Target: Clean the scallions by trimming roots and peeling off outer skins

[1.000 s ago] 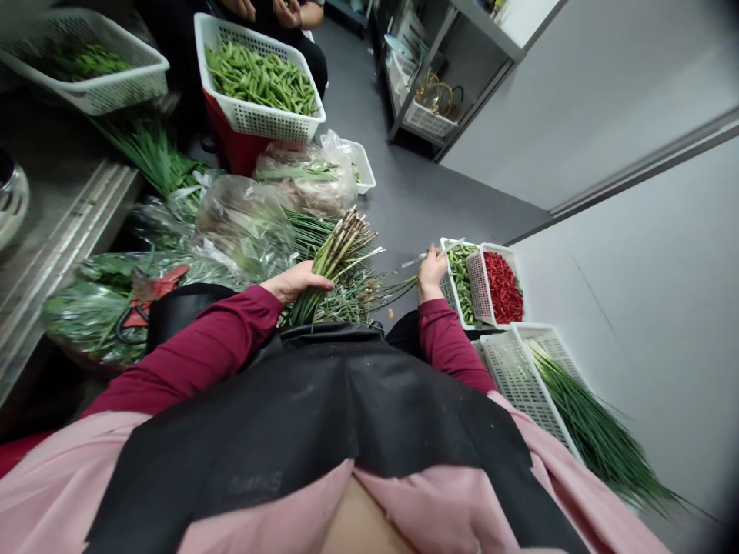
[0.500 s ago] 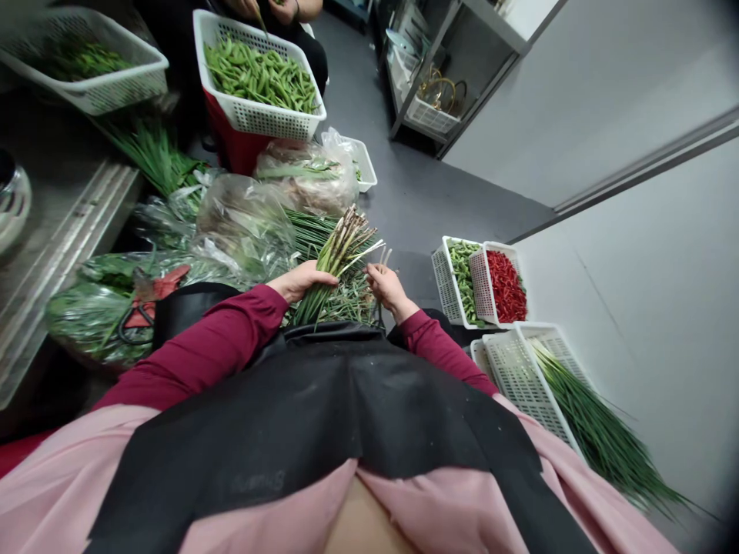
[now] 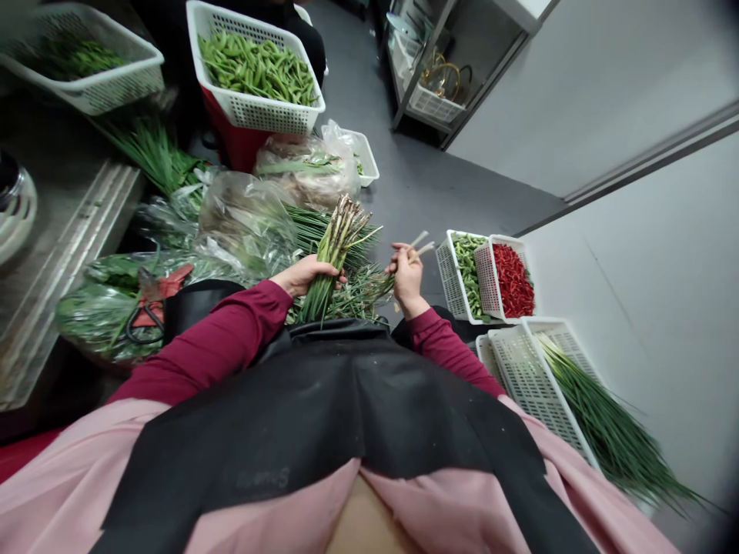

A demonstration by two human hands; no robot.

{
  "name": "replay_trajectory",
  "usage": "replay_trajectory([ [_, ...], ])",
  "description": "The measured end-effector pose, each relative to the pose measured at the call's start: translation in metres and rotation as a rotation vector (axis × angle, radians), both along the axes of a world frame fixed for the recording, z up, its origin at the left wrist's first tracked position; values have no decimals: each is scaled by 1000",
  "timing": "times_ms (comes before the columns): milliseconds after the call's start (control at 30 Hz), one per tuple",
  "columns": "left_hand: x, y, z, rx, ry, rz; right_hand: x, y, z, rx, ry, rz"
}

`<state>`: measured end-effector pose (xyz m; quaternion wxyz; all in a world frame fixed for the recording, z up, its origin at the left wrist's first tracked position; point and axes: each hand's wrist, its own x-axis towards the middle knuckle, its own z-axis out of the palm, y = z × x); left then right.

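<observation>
My left hand (image 3: 315, 275) is wrapped round a bunch of spring onions (image 3: 336, 238), their brownish, unpeeled root ends pointing up and away from me. To its right, my right hand (image 3: 407, 277) pinches a few spring onion stalks (image 3: 420, 245), whose pale ends stick out above the fingers. Their green parts trail down to the left of that hand. Beneath and between both hands lies a loose heap of green leaves and dry trimmings (image 3: 369, 296). More long green stalks (image 3: 312, 229) lie just behind the bunch.
Plastic bags of greens (image 3: 245, 223) crowd the left side. White baskets hold green peppers (image 3: 259, 69), red chillies (image 3: 511, 281) and long-leaved spring onions (image 3: 612, 415). A metal shelf (image 3: 439, 85) stands at the back. Another person sits behind the pepper basket.
My right hand has moved right, away from the bunch, with pale stalks in its fingers. My left hand still grips the bunch, now held a little more upright.
</observation>
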<state>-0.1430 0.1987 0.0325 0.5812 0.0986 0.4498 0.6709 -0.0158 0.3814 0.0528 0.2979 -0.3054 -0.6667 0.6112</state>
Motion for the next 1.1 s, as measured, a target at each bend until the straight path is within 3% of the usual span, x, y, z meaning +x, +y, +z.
replay_trajectory([
  [100, 3, 1, 3, -39, -9, -46, -5, -23, 2, 2, -165, 249],
  [167, 6, 2, 4, -24, -4, -72, -10, -40, 0, -62, -212, 320],
  [267, 7, 3, 4, -4, 11, -63, -12, -53, -2, -178, -223, 289],
  [400, 3, 4, 2, -18, 57, 72, -6, -50, -5, -302, -242, 240],
  [533, 4, 5, 0, -9, 90, 76, 0, -51, -8, -402, -227, 255],
  [700, 11, 7, -2, 36, 176, 77, -1, -57, -11, -356, -231, 242],
  [933, 14, 7, 0, 24, 225, 103, 2, -49, -11, -104, -303, 248],
  [1100, 12, 4, 4, -5, 202, 66, 5, -48, -3, -224, -222, 230],
])
